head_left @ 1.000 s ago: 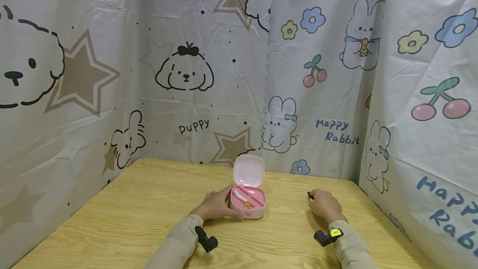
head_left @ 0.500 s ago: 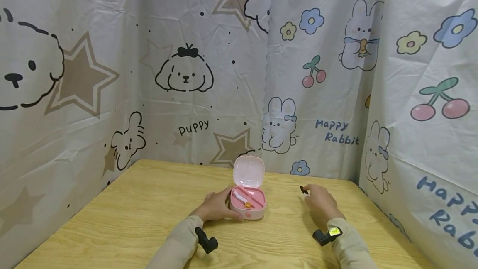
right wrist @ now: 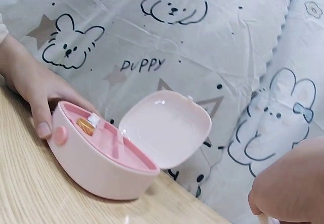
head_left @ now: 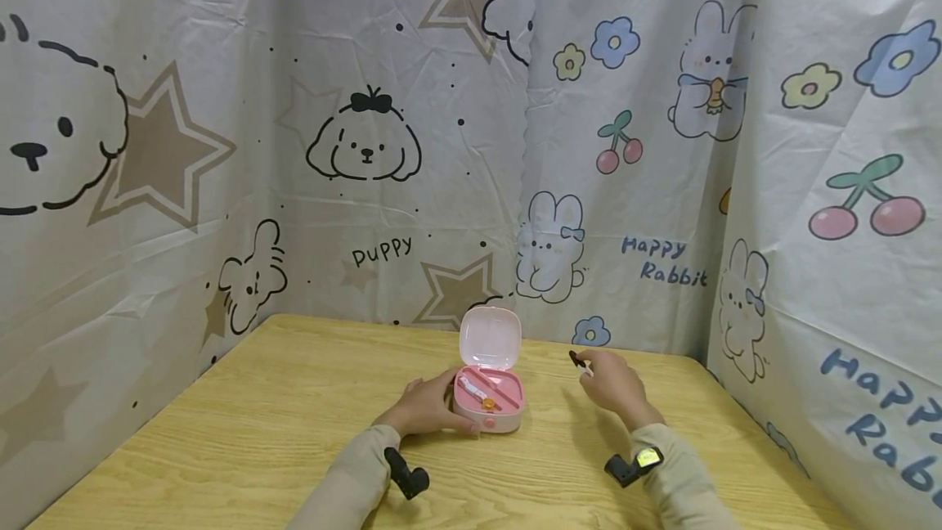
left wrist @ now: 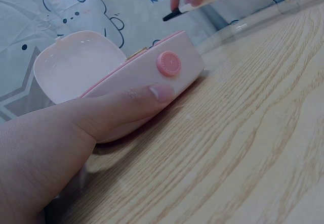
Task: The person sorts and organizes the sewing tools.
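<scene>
A small pink box point(head_left: 489, 422) stands on the table with its pale lid point(head_left: 490, 338) tipped back. My left hand point(head_left: 421, 407) grips its left side, the thumb lying along the front beside a round pink button point(left wrist: 168, 63). Inside the pink tray lies a white strip with a round gold-orange piece point(head_left: 489, 404), next to a divider. My right hand point(head_left: 612, 383), to the right of the box and apart from it, pinches a slim white thing with a dark end point(left wrist: 172, 15). Its exact kind cannot be told, as the fingers cover part of it.
The wood-grain table point(head_left: 309, 366) spreads around the box. Printed curtains point(head_left: 368, 211) with puppies, rabbits and stars hang behind it and on both sides. A black wrist camera point(head_left: 406, 473) sits on the left sleeve, another camera point(head_left: 625, 469) on the right.
My right hand has moved left and away from me, closer to the box, carrying the slim white thing, whose dark end shows more now. The left hand and box have stayed put.
</scene>
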Demonstrator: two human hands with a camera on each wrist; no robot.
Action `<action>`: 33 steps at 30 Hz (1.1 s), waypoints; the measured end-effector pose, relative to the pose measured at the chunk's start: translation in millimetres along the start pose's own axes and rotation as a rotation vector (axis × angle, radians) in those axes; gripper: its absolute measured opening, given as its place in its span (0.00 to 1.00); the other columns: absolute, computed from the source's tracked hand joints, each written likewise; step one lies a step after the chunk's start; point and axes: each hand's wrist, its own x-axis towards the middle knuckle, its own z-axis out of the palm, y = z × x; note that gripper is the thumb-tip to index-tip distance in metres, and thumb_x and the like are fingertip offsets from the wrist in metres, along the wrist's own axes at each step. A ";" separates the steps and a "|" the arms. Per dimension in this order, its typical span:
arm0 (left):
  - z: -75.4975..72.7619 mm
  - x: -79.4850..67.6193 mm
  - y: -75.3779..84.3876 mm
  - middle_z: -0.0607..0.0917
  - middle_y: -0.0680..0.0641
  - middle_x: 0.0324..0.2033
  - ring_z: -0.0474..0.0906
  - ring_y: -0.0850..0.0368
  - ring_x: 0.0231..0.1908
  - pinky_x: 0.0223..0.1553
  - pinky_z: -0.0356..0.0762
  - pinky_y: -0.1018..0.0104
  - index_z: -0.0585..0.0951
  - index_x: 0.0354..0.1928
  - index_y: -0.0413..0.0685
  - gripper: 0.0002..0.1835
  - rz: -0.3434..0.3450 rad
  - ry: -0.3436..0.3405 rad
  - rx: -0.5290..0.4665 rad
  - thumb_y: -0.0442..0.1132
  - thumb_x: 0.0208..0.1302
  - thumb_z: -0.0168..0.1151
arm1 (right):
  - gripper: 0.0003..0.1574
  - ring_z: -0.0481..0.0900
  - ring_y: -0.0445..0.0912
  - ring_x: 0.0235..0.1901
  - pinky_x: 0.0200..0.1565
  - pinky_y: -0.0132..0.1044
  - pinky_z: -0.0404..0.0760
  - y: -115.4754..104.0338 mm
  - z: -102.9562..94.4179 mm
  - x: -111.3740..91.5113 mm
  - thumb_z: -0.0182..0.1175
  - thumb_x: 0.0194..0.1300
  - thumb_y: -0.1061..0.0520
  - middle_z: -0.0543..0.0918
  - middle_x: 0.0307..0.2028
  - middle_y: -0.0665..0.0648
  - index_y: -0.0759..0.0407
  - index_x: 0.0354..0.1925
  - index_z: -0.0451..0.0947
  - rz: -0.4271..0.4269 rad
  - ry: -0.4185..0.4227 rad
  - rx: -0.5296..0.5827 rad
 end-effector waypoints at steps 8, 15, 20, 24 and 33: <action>1.3 -0.1 -0.7 0.73 0.48 0.72 0.65 0.48 0.72 0.70 0.41 0.30 0.63 0.79 0.53 0.61 -0.008 0.001 0.016 0.67 0.45 0.81 | 0.25 0.83 0.55 0.43 0.37 0.53 0.82 -23.5 0.0 0.3 0.62 0.63 0.63 0.86 0.46 0.61 0.60 0.59 0.84 -0.042 0.028 -0.026; 1.4 -0.6 -0.5 0.72 0.47 0.72 0.64 0.47 0.72 0.70 0.41 0.30 0.63 0.79 0.53 0.62 -0.013 0.000 0.022 0.67 0.45 0.81 | 0.24 0.84 0.58 0.47 0.44 0.57 0.83 -38.1 0.2 -0.7 0.63 0.62 0.64 0.86 0.47 0.63 0.60 0.58 0.84 -0.068 0.033 -0.028; 1.7 0.9 -2.1 0.72 0.49 0.72 0.64 0.49 0.72 0.70 0.40 0.30 0.63 0.79 0.54 0.61 -0.011 -0.001 0.021 0.67 0.45 0.80 | 0.23 0.84 0.58 0.48 0.45 0.57 0.83 -44.9 2.0 -1.2 0.64 0.63 0.64 0.86 0.48 0.63 0.60 0.57 0.85 -0.086 0.043 -0.014; 1.7 0.8 -1.9 0.72 0.49 0.72 0.64 0.48 0.72 0.70 0.40 0.29 0.64 0.79 0.54 0.61 -0.006 0.000 0.013 0.67 0.45 0.81 | 0.23 0.84 0.58 0.48 0.46 0.57 0.83 -49.2 3.0 -1.5 0.65 0.63 0.64 0.86 0.47 0.62 0.60 0.57 0.85 -0.103 0.053 -0.006; 1.4 0.9 -0.4 0.72 0.49 0.72 0.63 0.47 0.73 0.70 0.39 0.29 0.63 0.79 0.53 0.61 -0.016 -0.001 -0.005 0.65 0.45 0.81 | 0.22 0.84 0.57 0.48 0.46 0.55 0.84 -61.5 7.2 -2.1 0.65 0.63 0.65 0.87 0.48 0.62 0.60 0.55 0.85 -0.146 0.056 0.003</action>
